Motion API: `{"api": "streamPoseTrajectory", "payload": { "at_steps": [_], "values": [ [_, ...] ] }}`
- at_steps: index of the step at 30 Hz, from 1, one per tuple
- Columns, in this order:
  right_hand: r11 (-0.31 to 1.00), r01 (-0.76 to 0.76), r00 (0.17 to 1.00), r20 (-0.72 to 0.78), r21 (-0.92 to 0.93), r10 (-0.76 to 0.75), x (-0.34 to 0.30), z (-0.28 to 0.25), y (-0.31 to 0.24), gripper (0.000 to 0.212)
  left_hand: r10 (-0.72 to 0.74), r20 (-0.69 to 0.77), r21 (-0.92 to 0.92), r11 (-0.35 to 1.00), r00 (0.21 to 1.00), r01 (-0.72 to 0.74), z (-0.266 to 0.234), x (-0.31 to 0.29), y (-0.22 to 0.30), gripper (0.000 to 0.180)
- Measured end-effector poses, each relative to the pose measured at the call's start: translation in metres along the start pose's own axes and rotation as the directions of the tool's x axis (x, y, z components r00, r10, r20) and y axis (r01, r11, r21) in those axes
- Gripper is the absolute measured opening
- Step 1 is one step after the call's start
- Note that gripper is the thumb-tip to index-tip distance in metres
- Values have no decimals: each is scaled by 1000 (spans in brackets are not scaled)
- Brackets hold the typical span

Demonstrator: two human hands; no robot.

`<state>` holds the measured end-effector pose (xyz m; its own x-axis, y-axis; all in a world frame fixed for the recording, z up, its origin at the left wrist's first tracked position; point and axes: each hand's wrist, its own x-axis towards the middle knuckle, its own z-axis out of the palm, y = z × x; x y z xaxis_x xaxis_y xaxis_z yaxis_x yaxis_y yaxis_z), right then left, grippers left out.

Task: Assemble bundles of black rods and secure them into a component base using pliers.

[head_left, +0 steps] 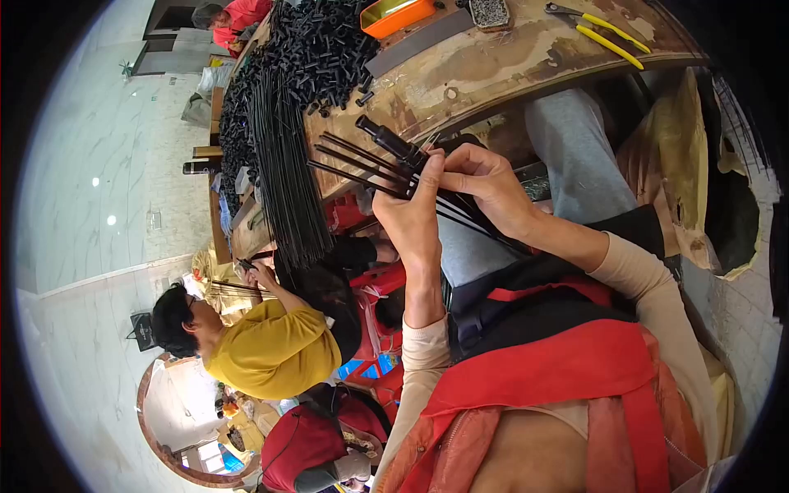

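In my left hand (412,215) is a loose fan of thin black rods (353,168) that look like umbrella ribs. A stepped black plastic tube piece (389,140) sits among them, slanting up to the left above my left thumb. My right hand (486,182) pinches close beside the left thumb, its fingertips meeting at the base of the black piece. What lies between those fingertips is too small to make out. The rods' other ends run down to the right, beneath my right wrist, over my lap.
On the curved wooden table (468,82) lie a heap of black plastic pieces (320,49), a bundle of black rods (283,172), an orange box (398,16), a grey strip (423,43), a tin of small parts (491,13) and yellow-handled pliers (610,41). A co-worker in yellow (271,349) sits left.
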<state>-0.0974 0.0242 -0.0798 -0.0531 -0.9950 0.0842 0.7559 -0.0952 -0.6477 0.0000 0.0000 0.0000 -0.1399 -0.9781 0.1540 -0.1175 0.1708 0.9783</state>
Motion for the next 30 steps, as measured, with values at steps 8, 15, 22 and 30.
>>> {"api": "streamPoseTrajectory", "payload": {
  "at_steps": [8, 15, 22, 30],
  "values": [
    [979, 79, 996, -58, 187, -69, 2, 9, 1, 12, -27, 46, -265, 964, 999, 39, -11, 3, -15, 16],
    [968, -26, 999, -11, 250, 30, 0, -4, 4, 12, -7, 49, -119, 993, 999, 13, -5, 1, -7, 14],
    [988, 24, 998, -62, 152, -14, -9, 2, 4, 7, -28, 157, -133, 990, 987, 49, -13, 4, -14, 15],
    [998, 15, 997, -72, 57, -10, -13, 0, 6, 5, 16, 208, -41, 999, 978, -8, -11, -4, -9, 21]
  ]
}}
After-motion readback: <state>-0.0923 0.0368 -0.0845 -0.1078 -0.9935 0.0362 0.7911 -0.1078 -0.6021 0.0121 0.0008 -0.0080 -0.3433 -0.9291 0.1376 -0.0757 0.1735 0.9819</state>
